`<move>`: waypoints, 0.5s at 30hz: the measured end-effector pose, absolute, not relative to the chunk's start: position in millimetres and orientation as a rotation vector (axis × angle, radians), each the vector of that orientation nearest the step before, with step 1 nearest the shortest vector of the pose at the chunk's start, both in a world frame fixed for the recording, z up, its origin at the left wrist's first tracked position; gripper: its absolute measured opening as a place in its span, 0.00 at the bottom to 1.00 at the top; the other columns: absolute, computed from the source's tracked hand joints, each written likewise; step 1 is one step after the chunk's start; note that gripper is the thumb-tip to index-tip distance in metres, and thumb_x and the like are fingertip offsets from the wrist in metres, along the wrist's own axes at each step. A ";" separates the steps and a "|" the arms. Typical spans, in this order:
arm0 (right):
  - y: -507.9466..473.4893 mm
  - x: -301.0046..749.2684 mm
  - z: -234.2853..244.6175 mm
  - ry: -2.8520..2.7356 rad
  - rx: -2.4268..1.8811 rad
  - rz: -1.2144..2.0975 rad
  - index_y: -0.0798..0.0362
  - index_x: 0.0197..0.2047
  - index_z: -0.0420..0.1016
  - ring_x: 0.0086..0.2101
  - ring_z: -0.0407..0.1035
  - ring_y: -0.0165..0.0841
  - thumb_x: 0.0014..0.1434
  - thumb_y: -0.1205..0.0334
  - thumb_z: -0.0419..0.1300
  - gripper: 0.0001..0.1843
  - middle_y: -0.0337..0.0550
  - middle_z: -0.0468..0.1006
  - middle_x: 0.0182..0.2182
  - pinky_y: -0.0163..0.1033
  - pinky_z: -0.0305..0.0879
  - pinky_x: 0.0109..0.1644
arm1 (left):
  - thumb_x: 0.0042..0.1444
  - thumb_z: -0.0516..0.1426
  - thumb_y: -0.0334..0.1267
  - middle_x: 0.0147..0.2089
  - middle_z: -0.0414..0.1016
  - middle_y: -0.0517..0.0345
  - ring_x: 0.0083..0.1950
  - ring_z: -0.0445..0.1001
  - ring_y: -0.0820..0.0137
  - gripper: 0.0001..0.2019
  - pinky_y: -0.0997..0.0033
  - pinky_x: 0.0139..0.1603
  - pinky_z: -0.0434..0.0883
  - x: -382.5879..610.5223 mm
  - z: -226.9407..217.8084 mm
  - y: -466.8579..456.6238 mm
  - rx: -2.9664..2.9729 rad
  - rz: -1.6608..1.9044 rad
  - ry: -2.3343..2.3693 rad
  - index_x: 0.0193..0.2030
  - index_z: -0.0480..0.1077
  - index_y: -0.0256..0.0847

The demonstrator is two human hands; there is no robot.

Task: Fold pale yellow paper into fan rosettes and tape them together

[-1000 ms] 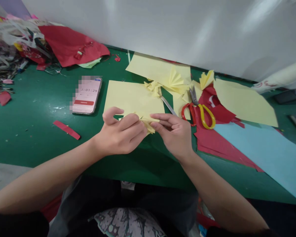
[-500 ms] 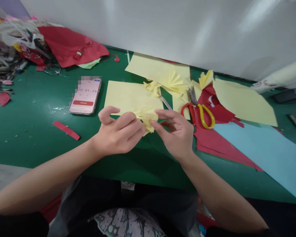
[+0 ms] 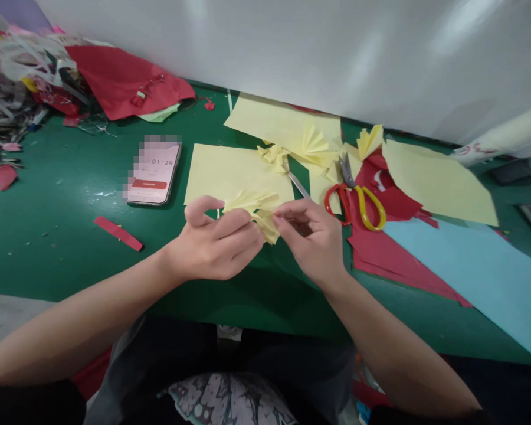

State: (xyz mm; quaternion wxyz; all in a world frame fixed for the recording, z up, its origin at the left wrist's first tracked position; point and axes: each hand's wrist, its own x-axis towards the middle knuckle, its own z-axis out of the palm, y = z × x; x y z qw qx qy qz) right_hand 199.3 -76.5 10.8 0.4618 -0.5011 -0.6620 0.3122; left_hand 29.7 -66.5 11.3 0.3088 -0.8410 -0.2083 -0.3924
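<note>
A pleated yellow paper piece (image 3: 252, 202) is held up between my hands, over the near edge of a flat yellow sheet (image 3: 234, 171). My left hand (image 3: 223, 239) is closed around its left and lower part, the index finger bent, so that part of the paper is hidden. Thumb and fingers of my right hand (image 3: 312, 233) pinch its right edge. Behind the hands lie a crumpled yellow paper piece (image 3: 273, 156) and a fan-folded yellow piece (image 3: 314, 144). Scissors with one red and one yellow handle (image 3: 353, 189) rest open to the right.
A phone (image 3: 153, 174) showing a timer lies left of the hands, with a red paper strip (image 3: 118, 233) nearer. Red paper (image 3: 393, 260) and a light blue sheet (image 3: 478, 271) lie at the right. A cluttered heap (image 3: 30, 88) fills the far left, and a white wall (image 3: 292, 53) stands behind.
The pleated paper has turned and spread, so more of its folds show to the left. My right fingers have drawn closer together on its edge; my left hand has shifted slightly right.
</note>
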 end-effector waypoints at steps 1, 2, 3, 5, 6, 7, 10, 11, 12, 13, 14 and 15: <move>-76.8 199.0 11.5 -1.637 -1.221 0.748 0.50 0.30 0.71 0.29 0.71 0.25 0.51 0.64 0.59 0.01 0.35 0.76 0.27 0.29 0.68 0.30 | 0.48 0.58 0.27 0.22 0.69 0.71 0.28 0.68 0.78 0.08 0.66 0.43 0.55 30.2 10.8 -66.2 -2.218 -1.037 -0.557 0.21 0.66 0.41; -77.1 198.7 12.0 -1.636 -1.215 0.736 0.50 0.31 0.72 0.29 0.72 0.25 0.50 0.64 0.59 0.02 0.35 0.77 0.28 0.29 0.69 0.30 | 0.48 0.58 0.27 0.22 0.69 0.71 0.28 0.68 0.78 0.09 0.66 0.43 0.55 30.6 10.3 -65.9 -2.214 -1.034 -0.562 0.21 0.66 0.41; -77.4 198.4 12.4 -1.631 -1.216 0.732 0.50 0.32 0.72 0.29 0.72 0.25 0.50 0.64 0.60 0.04 0.35 0.78 0.29 0.30 0.70 0.31 | 0.48 0.58 0.27 0.22 0.69 0.71 0.28 0.68 0.78 0.09 0.66 0.42 0.55 30.9 9.9 -65.6 -2.212 -1.033 -0.565 0.21 0.65 0.41; -77.9 197.9 12.7 -1.611 -1.227 0.730 0.49 0.34 0.74 0.30 0.73 0.26 0.49 0.64 0.60 0.06 0.36 0.79 0.31 0.31 0.72 0.33 | 0.49 0.58 0.27 0.22 0.70 0.71 0.28 0.68 0.78 0.09 0.66 0.41 0.54 31.1 9.2 -65.2 -2.212 -1.031 -0.566 0.21 0.65 0.41; -78.1 197.8 12.5 -1.605 -1.234 0.734 0.49 0.35 0.74 0.30 0.73 0.27 0.49 0.63 0.61 0.07 0.37 0.79 0.32 0.32 0.72 0.33 | 0.49 0.58 0.27 0.22 0.70 0.71 0.28 0.68 0.77 0.09 0.66 0.41 0.54 31.0 9.1 -65.1 -2.214 -1.031 -0.566 0.21 0.65 0.41; -78.2 197.8 12.1 -1.601 -1.240 0.737 0.49 0.35 0.75 0.31 0.74 0.28 0.49 0.63 0.61 0.07 0.37 0.79 0.32 0.33 0.73 0.34 | 0.49 0.58 0.27 0.23 0.70 0.71 0.28 0.68 0.77 0.08 0.66 0.41 0.54 30.7 9.0 -65.1 -2.220 -1.028 -0.567 0.22 0.65 0.41; -78.5 198.6 10.9 -1.601 -1.252 0.714 0.49 0.37 0.75 0.31 0.74 0.28 0.50 0.62 0.60 0.08 0.37 0.80 0.33 0.34 0.73 0.34 | 0.49 0.57 0.27 0.23 0.70 0.71 0.28 0.67 0.77 0.08 0.66 0.41 0.53 29.6 9.5 -65.5 -2.249 -1.001 -0.577 0.22 0.66 0.41; -78.6 199.0 10.8 -1.615 -1.251 0.692 0.48 0.37 0.75 0.31 0.74 0.28 0.51 0.63 0.59 0.09 0.37 0.80 0.33 0.34 0.73 0.34 | 0.50 0.57 0.28 0.23 0.69 0.71 0.28 0.67 0.77 0.08 0.66 0.41 0.53 29.3 9.9 -65.7 -2.256 -0.990 -0.583 0.23 0.66 0.41; -78.7 199.4 10.8 -1.643 -1.244 0.667 0.48 0.37 0.76 0.31 0.74 0.28 0.51 0.63 0.59 0.08 0.36 0.80 0.33 0.33 0.73 0.34 | 0.50 0.57 0.28 0.23 0.69 0.71 0.28 0.67 0.77 0.08 0.66 0.40 0.53 29.1 10.3 -65.9 -2.260 -0.980 -0.588 0.23 0.66 0.41; -78.8 199.7 11.1 -1.679 -1.233 0.643 0.48 0.36 0.76 0.31 0.74 0.27 0.52 0.64 0.58 0.08 0.35 0.80 0.33 0.33 0.73 0.35 | 0.50 0.57 0.28 0.23 0.69 0.71 0.28 0.67 0.77 0.08 0.66 0.40 0.53 29.0 10.8 -66.1 -2.260 -0.975 -0.588 0.23 0.66 0.41; -78.7 200.0 11.7 -1.714 -1.224 0.624 0.48 0.35 0.76 0.32 0.74 0.27 0.52 0.64 0.58 0.07 0.35 0.80 0.32 0.32 0.73 0.35 | 0.50 0.57 0.28 0.23 0.69 0.71 0.29 0.67 0.77 0.08 0.66 0.39 0.53 28.9 11.3 -66.3 -2.257 -0.974 -0.587 0.23 0.66 0.41; -78.7 200.2 12.4 -1.742 -1.218 0.615 0.48 0.34 0.77 0.32 0.74 0.27 0.52 0.64 0.58 0.07 0.35 0.80 0.31 0.32 0.73 0.35 | 0.50 0.57 0.28 0.23 0.69 0.71 0.29 0.67 0.77 0.07 0.66 0.39 0.53 28.9 11.8 -66.5 -2.255 -0.975 -0.587 0.24 0.66 0.41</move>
